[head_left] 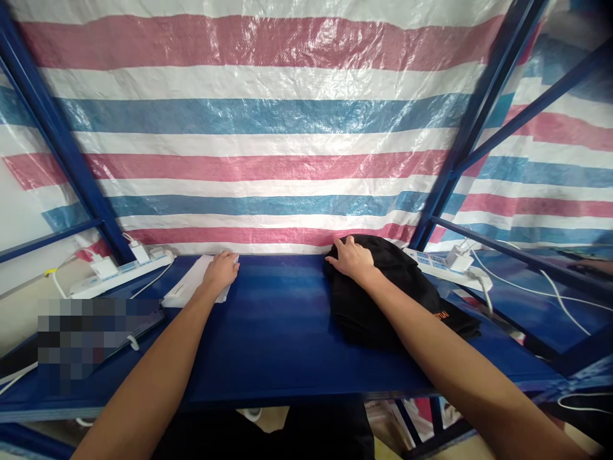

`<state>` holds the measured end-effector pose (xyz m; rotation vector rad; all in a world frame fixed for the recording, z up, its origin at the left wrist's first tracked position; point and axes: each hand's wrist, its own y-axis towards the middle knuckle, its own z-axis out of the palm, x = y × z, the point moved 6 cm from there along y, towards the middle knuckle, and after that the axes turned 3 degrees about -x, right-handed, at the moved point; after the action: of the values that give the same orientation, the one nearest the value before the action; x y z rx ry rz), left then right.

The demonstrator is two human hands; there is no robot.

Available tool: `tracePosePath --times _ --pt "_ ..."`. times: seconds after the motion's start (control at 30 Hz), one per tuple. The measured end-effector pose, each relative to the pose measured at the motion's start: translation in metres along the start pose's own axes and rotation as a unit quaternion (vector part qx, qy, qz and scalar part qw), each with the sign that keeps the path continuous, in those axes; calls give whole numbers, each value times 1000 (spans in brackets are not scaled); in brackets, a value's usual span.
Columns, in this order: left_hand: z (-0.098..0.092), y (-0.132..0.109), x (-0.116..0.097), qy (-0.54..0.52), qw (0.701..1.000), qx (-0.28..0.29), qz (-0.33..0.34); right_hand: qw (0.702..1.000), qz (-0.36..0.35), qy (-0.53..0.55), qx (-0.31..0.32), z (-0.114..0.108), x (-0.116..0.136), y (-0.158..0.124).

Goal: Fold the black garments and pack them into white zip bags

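My left hand [221,273] lies on a flat white stack [188,282], which looks like papers or a thin packet, at the left of the blue tabletop [272,319]. Its fingers are together and curl over the stack's far right corner. On the right, my right hand [353,257] rests upon a folded black cloth item [359,313], seemingly a garment, with orange lettering near its right end. The fingers of that hand are spread a little over the cloth's far left edge, thumb apart. What lies under both palms is hidden.
A white power strip [124,273] with plugged-in chargers sits at the back left, another power strip [453,271] at the back right. A blurred-out device [96,345] with cables lies front left. Blue metal posts [450,160] and a striped sheet [268,128] enclose the table.
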<state>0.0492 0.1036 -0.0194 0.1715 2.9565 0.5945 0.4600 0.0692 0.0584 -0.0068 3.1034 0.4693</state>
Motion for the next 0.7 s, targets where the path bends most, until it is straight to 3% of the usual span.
tracePosePath --times 0.23,0.3,0.4,0.47,0.53,0.63,0.7 --pt "-6 -2 -4 0 1000 -7 -4 993 -73 87 43 -10 -28 22" --pt "-9 -3 -7 -1 1000 -11 -7 991 -72 107 38 -25 -36 26" --pt "-16 -3 -15 -17 999 -30 -4 985 -72 152 -40 -66 -34 24" --pt "-23 -3 -22 -66 997 -46 1 966 -82 234 -76 -90 -15 18" --pt "-30 -3 -29 -127 991 -52 2 933 -89 347 -37 -99 18 11" --pt "-36 -4 -38 -175 984 -40 1 870 -185 451 74 -90 82 0" --pt "-35 -5 -41 -230 973 -10 -9 884 -229 400 77 -77 105 -4"
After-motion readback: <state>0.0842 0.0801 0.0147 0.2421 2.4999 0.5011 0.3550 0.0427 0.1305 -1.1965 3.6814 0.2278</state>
